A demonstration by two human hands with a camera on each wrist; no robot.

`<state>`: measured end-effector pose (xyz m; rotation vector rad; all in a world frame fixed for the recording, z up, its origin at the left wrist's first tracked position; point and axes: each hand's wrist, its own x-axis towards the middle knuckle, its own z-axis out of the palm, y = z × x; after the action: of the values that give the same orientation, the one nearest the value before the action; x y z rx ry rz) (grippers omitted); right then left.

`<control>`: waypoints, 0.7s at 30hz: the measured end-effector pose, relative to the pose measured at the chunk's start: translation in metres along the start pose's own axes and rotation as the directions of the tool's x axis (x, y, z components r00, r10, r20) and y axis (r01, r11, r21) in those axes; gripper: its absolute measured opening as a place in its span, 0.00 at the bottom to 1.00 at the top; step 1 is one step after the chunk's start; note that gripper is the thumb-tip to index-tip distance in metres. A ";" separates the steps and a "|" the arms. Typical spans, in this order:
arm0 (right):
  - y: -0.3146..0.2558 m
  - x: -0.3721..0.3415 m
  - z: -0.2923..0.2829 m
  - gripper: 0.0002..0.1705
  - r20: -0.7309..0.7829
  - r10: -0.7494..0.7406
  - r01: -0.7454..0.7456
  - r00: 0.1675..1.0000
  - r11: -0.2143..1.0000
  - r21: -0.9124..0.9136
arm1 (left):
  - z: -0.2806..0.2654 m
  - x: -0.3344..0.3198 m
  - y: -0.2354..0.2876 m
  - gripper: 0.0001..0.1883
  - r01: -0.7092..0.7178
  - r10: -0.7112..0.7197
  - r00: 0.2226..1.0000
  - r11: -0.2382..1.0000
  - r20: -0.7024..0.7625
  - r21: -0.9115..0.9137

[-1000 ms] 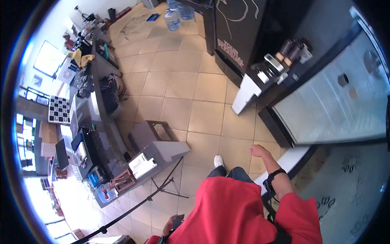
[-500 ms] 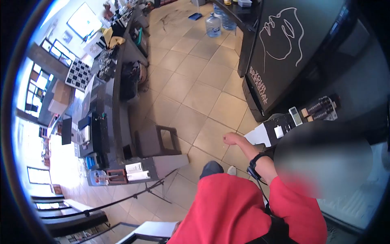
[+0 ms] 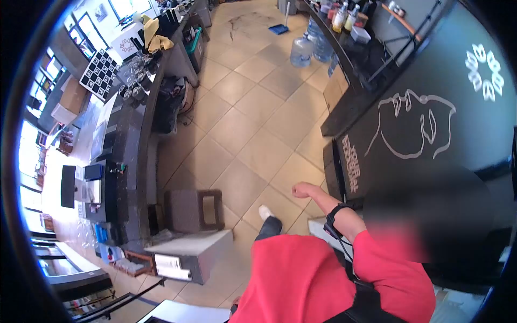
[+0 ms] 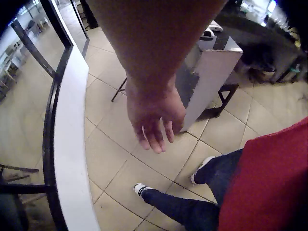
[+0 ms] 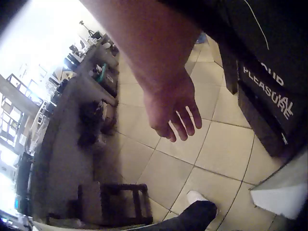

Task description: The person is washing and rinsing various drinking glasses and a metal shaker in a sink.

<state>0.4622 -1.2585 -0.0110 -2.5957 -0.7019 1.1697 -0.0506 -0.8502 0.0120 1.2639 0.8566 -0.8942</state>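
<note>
My right hand (image 3: pixel 305 190) swings in front of my body over the tiled floor, holding nothing. In the right wrist view its fingers (image 5: pixel 179 126) hang loose and spread a little. The left hand (image 4: pixel 156 118) hangs down with relaxed fingers and nothing in them, above the tiles by the end of the counter. Only a sliver of it shows past the red shirt (image 3: pixel 301 274) at the bottom of the head view. A black strap (image 3: pixel 335 218) with a device sits on the right forearm.
A long dark counter (image 3: pixel 141 156) runs along the left, with a dark stool (image 3: pixel 186 210) beside it. The black panel (image 3: pixel 377 145) with a white face drawing stands to the right. Ahead, large water bottles (image 3: pixel 301 53) and a blue dustpan (image 3: pixel 278 29) are on the floor.
The view has moved forward along the aisle and turned; the black panel and water bottles are closer. The small shelf at the right has dropped from sight. Feet have stepped.
</note>
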 end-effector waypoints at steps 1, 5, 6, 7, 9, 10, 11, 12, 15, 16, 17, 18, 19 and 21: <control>0.010 0.002 -0.018 0.16 -0.007 0.008 -0.008 1.000 1.000 -0.025 | 0.002 0.013 0.021 0.15 -0.011 0.011 1.000 1.000 -0.002 -0.012; 0.048 0.025 -0.075 0.16 -0.082 0.033 -0.029 0.996 0.998 0.050 | -0.003 0.063 0.100 0.15 -0.038 0.038 0.999 0.999 -0.019 -0.035; 0.055 0.034 -0.089 0.16 -0.027 0.086 -0.084 0.996 0.995 0.050 | -0.003 0.075 0.118 0.15 -0.046 0.045 0.999 0.998 -0.026 -0.044; 0.062 0.041 -0.105 0.16 -0.026 0.087 -0.086 0.996 0.996 0.033 | -0.003 0.087 0.138 0.15 -0.054 0.053 0.998 0.997 -0.033 -0.052; 0.061 0.052 -0.142 0.16 0.112 0.196 -0.205 0.974 0.975 0.083 | -0.004 0.107 0.171 0.14 -0.069 0.065 0.997 0.995 -0.051 -0.072; 0.063 0.060 -0.159 0.16 0.112 0.193 -0.202 0.975 0.977 0.068 | -0.002 0.114 0.185 0.14 -0.075 0.070 0.996 0.994 -0.061 -0.082; 0.071 0.071 -0.173 0.16 0.139 0.224 -0.239 0.965 0.967 0.094 | -0.001 0.121 0.201 0.14 -0.078 0.071 0.995 0.992 -0.071 -0.095; 0.076 0.086 -0.185 0.15 0.163 0.249 -0.270 0.955 0.955 0.124 | 0.000 0.130 0.216 0.14 -0.082 0.073 0.994 0.991 -0.083 -0.105; 0.097 0.139 -0.219 0.15 0.092 0.178 -0.191 0.980 0.971 0.146 | 0.011 0.145 0.255 0.14 -0.084 0.066 0.990 0.986 -0.121 -0.144; 0.102 0.157 -0.235 0.15 0.088 0.166 -0.178 0.982 0.973 0.146 | 0.016 0.150 0.267 0.14 -0.081 0.059 0.989 0.984 -0.136 -0.160; 0.099 0.169 -0.259 0.16 0.111 0.162 -0.176 0.981 0.975 0.137 | 0.021 0.154 0.282 0.14 -0.079 0.053 0.987 0.982 -0.149 -0.171; 0.104 0.182 -0.279 0.16 0.132 0.157 -0.174 0.979 0.976 0.129 | 0.027 0.156 0.293 0.14 -0.077 0.045 0.985 0.979 -0.165 -0.188; 0.108 0.194 -0.295 0.16 0.129 0.146 -0.163 0.981 0.977 0.137 | 0.033 0.162 0.307 0.14 -0.077 0.041 0.983 0.977 -0.179 -0.200; 0.125 0.229 -0.330 0.17 0.002 0.014 -0.015 1.000 0.991 0.130 | 0.044 0.169 0.342 0.14 -0.088 0.041 0.977 0.971 -0.207 -0.222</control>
<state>0.8818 -1.2497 0.0129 -2.4968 -0.5873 1.1797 0.3325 -0.8796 0.0031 1.1844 1.0418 -0.6015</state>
